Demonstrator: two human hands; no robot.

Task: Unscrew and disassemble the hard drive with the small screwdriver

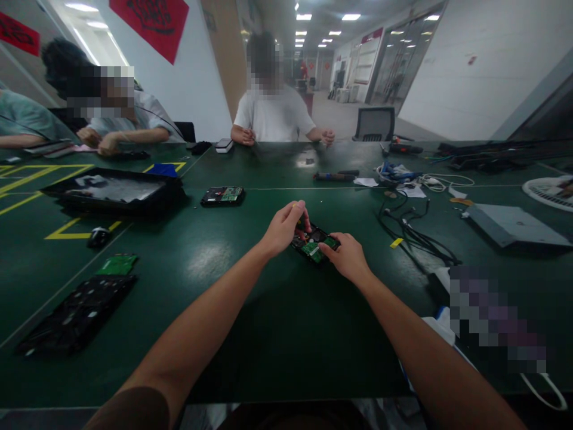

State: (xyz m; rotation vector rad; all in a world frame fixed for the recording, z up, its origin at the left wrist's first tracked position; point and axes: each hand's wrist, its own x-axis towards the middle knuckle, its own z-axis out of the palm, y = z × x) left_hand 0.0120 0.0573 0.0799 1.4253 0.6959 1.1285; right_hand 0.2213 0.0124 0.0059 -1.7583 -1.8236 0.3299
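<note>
A small black device with a green circuit board lies tilted on the green table in front of me. My right hand grips its right side, the thumb over the board and the fingers along the far edge. Above the device's left part, my left hand is closed in a pinch, fingertips bent down toward the black section. What it pinches, if anything, is too small and hidden to make out. A similar black unit with a green board lies farther back to the left.
At left are a larger black panel, a black tray and a mouse. Black cables, a grey metal box and a screwdriver-like tool lie to the right. Other people sit across and at far left.
</note>
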